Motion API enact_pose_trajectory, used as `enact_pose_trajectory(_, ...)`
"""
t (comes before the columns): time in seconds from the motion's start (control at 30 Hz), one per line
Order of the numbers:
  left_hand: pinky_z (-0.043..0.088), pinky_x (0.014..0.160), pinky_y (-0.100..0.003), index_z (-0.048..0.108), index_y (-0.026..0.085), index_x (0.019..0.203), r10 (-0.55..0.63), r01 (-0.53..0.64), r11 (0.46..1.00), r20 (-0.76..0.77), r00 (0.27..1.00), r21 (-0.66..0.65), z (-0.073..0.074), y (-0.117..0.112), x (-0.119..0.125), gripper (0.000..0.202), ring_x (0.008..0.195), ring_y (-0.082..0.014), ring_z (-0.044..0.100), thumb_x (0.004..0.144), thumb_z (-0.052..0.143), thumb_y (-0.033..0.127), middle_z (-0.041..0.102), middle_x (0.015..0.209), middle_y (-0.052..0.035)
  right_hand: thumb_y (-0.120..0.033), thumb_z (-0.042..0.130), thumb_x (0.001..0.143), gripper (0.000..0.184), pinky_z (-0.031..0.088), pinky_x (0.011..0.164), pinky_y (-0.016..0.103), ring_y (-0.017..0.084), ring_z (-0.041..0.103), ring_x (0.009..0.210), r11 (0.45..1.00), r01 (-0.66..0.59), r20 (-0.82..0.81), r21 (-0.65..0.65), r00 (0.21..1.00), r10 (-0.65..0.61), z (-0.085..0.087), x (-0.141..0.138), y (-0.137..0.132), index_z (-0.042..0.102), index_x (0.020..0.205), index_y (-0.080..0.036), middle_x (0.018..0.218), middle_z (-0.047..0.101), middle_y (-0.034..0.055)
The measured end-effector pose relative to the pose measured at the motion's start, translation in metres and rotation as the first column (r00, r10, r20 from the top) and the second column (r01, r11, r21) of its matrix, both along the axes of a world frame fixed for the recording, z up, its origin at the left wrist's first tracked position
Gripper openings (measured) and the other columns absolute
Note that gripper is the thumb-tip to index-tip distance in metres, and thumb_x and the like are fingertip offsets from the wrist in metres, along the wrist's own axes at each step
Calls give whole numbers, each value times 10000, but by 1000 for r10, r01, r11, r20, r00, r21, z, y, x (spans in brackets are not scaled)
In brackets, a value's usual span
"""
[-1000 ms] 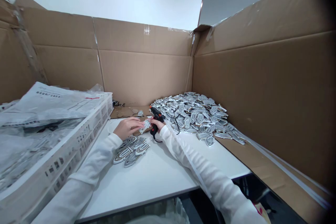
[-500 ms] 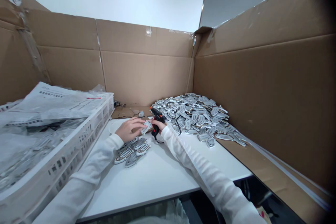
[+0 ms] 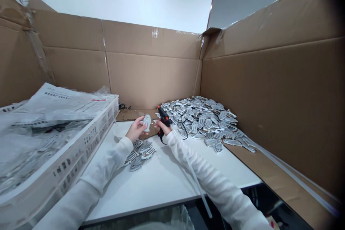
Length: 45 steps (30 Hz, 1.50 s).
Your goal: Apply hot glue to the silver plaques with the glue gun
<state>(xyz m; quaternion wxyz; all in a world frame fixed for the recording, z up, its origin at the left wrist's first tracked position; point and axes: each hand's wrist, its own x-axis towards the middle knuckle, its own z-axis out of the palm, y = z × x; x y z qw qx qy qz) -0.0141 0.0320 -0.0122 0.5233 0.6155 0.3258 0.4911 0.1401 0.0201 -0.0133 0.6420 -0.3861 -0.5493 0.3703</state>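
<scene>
My left hand (image 3: 136,129) pinches a small grey-and-white flat piece with an arched outline (image 3: 147,123), held upright above the table. My right hand (image 3: 163,127) grips a black hot glue gun (image 3: 164,116) with an orange tip that points up and away to the left. A long translucent glue stick (image 3: 195,176) sticks out of the gun's back and runs along my right forearm. Below my left hand, several similar flat pieces (image 3: 138,156) lie in a small heap, some showing dark outlines and others plain grey.
A large pile of the same pieces (image 3: 202,118) lies at the back right of the white table (image 3: 161,187). On the left stands a white plastic crate (image 3: 81,151) with bagged pieces and a printed sheet (image 3: 67,102). Cardboard walls (image 3: 153,72) enclose the back and sides.
My left hand has turned the piece upright and moved it up and slightly away from the glue gun. The glue stick now swings lower, past the table's front edge.
</scene>
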Motion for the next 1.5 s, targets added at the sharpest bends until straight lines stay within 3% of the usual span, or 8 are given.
enact_pose_trajectory(0.1, 542, 668, -317, 508, 113, 875, 118, -113, 992, 111, 987, -55, 7, -1, -1, 225, 689, -118, 570, 694, 578, 225, 533, 751, -17, -446, 582, 664, 283, 460, 546, 296, 147, 548, 507, 996, 55, 127, 73, 990, -64, 5, -4, -15, 502, 765, -194, 596, 562, -2)
enact_pose_trajectory(0.23, 513, 786, -369, 492, 118, 827, 110, -81, 988, 237, 965, -129, 13, -7, 2, 86, 802, -148, 589, 745, 505, 140, 599, 833, -56, -463, 536, 699, 274, 434, 550, 298, 160, 530, 506, 984, 81, 291, 161, 948, -126, 2, -9, -26, 560, 655, -193, 532, 544, 8)
enact_pose_trajectory(0.53, 455, 871, -420, 438, 152, 936, 23, 8, 994, 283, 959, -107, 15, -12, 6, 181, 954, -164, 563, 770, 509, 174, 594, 990, -65, -459, 523, 695, 335, 412, 530, 287, 146, 491, 469, 989, 125, 367, 76, 919, -144, 1, -9, -26, 537, 504, -184, 484, 537, 22)
enact_pose_trajectory(1.07, 446, 873, -440, 444, 155, 941, -23, 62, 992, 330, 944, -106, 18, -15, 7, 217, 846, -152, 594, 743, 529, 141, 615, 879, -33, -482, 457, 725, 386, 401, 518, 247, 120, 469, 456, 982, 123, 419, 140, 892, -171, 1, -8, -26, 496, 484, -183, 446, 495, 2)
enact_pose_trajectory(1.5, 455, 857, -451, 438, 154, 964, -39, 64, 995, 308, 950, -71, 17, -16, 8, 277, 842, -175, 597, 715, 558, 181, 618, 862, -32, -528, 478, 683, 409, 353, 436, 237, 104, 405, 406, 980, 176, 373, 92, 906, -198, -6, -8, -20, 451, 460, -186, 398, 433, -14)
